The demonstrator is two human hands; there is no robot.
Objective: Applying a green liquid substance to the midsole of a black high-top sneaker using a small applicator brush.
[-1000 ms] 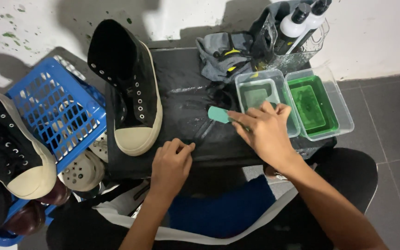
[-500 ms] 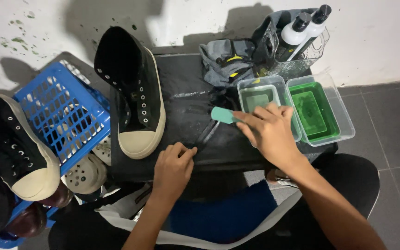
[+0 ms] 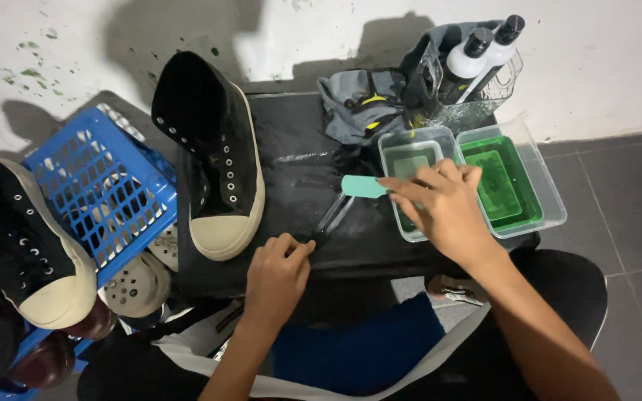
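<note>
Presently: black table [image 3: 299, 160], wet; shoe [image 3: 221, 160] at its left edge; tubs [image 3: 551, 215] at right edge. My right hand [image 3: 447, 212] grips brush [image 3: 363, 186] mid-table, over the near tub; left hand [image 3: 276, 271], curled, empty, presses front edge. Step: wetting brush; next, reach leftward to shoe.

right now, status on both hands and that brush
Right hand grips teal brush above wet black mat. Left hand pins a black lace. Black shoe stands left, apart.
</note>
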